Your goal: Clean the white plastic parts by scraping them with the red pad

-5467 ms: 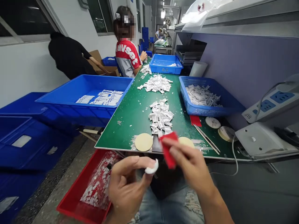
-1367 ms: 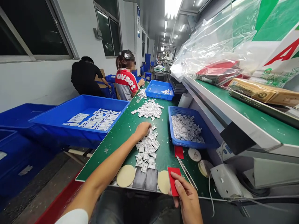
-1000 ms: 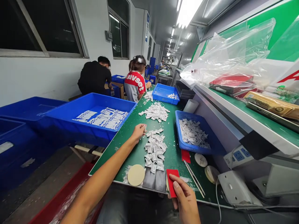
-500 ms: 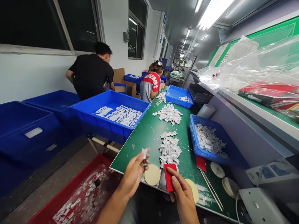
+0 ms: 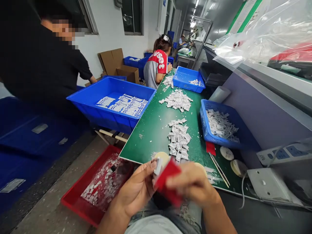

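Observation:
My left hand [image 5: 137, 190] pinches a small white plastic piece [image 5: 158, 166] between thumb and fingers, in front of the table's near edge. My right hand [image 5: 198, 183] grips a flat red rectangular piece [image 5: 168, 182], smeared by motion. The red piece is close against the white one; whether they touch I cannot tell. Behind my hands lie two round cream discs, the left disc [image 5: 162, 157] and the right disc [image 5: 201, 169], both partly covered. A pile of similar white pieces [image 5: 179, 140] lies just beyond on the green table [image 5: 143, 143].
To the right are a blue basket [image 5: 204, 126] of white pieces, metal tweezers [image 5: 219, 169] and a power strip [image 5: 282, 154]. A blue bin [image 5: 107, 118] stands left, above a red tray [image 5: 73, 208]. One co-worker [image 5: 36, 61] bends at left; another [image 5: 156, 66] sits farther back.
My hands have come together, the right swinging the red piece leftward to the white piece. My view has tilted down. The co-worker in black appears much closer at left.

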Action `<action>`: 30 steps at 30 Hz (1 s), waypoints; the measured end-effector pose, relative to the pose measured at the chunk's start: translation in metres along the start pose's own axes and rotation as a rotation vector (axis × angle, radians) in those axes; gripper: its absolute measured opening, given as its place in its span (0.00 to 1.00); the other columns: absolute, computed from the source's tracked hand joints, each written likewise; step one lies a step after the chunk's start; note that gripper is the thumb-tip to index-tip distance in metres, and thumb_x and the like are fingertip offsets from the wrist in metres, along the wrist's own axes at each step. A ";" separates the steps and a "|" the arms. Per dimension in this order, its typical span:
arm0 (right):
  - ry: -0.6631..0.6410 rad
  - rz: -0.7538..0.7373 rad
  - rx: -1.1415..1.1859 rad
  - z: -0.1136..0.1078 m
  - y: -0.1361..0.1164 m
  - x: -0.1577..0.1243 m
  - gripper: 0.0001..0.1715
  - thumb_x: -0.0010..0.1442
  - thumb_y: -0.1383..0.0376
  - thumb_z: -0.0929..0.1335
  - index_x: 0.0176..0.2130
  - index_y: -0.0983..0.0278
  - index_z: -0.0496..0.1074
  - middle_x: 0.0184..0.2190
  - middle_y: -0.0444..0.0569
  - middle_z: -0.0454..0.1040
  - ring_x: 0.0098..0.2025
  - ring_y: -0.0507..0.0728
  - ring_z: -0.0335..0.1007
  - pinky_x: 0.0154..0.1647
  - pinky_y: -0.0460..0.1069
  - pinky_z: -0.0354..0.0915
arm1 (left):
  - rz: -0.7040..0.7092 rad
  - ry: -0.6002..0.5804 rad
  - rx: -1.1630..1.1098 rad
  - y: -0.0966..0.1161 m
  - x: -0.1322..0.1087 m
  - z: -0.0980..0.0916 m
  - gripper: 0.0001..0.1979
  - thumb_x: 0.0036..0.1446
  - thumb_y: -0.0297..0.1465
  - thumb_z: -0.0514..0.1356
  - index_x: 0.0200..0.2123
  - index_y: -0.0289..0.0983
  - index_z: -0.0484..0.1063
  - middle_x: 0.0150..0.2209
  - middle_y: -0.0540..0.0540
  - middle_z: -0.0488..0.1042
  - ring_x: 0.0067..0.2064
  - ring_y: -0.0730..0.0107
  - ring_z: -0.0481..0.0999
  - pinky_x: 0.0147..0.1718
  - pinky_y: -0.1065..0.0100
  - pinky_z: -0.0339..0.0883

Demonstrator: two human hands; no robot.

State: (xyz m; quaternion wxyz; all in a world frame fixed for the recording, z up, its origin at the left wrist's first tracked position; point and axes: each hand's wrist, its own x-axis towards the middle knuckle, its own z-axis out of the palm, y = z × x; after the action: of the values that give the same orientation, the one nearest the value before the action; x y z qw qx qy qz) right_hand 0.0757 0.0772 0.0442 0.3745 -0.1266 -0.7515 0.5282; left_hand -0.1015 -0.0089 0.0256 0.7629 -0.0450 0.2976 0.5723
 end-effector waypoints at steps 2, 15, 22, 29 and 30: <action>0.050 0.003 -0.065 -0.002 0.008 0.002 0.16 0.72 0.62 0.72 0.57 0.50 0.83 0.37 0.44 0.89 0.32 0.53 0.84 0.36 0.44 0.76 | -0.020 0.019 -0.014 0.001 -0.001 0.002 0.20 0.41 0.29 0.83 0.36 0.32 0.81 0.30 0.50 0.77 0.27 0.81 0.74 0.24 0.81 0.70; 0.464 0.112 0.001 0.012 0.002 -0.028 0.15 0.71 0.58 0.73 0.55 0.46 0.84 0.39 0.43 0.90 0.32 0.52 0.84 0.35 0.42 0.77 | 1.588 0.072 0.925 -0.037 0.027 -0.016 0.41 0.53 0.17 0.73 0.66 0.49 0.70 0.40 0.51 0.88 0.43 0.60 0.88 0.51 0.58 0.82; 0.595 0.211 -0.086 -0.015 0.010 -0.022 0.15 0.70 0.56 0.73 0.52 0.54 0.86 0.40 0.48 0.89 0.38 0.58 0.84 0.37 0.48 0.78 | 1.515 0.059 0.834 -0.039 0.026 -0.009 0.38 0.52 0.18 0.74 0.62 0.51 0.74 0.38 0.53 0.88 0.42 0.65 0.88 0.50 0.63 0.82; 0.405 0.224 0.068 -0.028 0.003 -0.016 0.16 0.70 0.56 0.72 0.54 0.55 0.85 0.30 0.45 0.86 0.23 0.52 0.73 0.26 0.45 0.70 | 0.484 -0.110 0.426 -0.030 0.025 0.003 0.16 0.48 0.37 0.80 0.35 0.38 0.81 0.31 0.49 0.83 0.31 0.73 0.82 0.32 0.75 0.77; 0.418 0.236 0.091 -0.029 0.001 -0.014 0.16 0.70 0.56 0.72 0.53 0.54 0.85 0.30 0.45 0.86 0.22 0.51 0.72 0.25 0.45 0.70 | 0.442 -0.115 0.401 -0.031 0.023 0.005 0.16 0.49 0.37 0.80 0.36 0.37 0.81 0.30 0.49 0.82 0.31 0.73 0.81 0.33 0.74 0.77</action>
State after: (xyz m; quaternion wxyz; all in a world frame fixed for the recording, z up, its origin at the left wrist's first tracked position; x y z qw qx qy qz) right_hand 0.1052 0.0894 0.0420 0.4630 -0.3029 -0.6131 0.5639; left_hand -0.0682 0.0025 0.0092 0.6290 0.2049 0.3633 0.6560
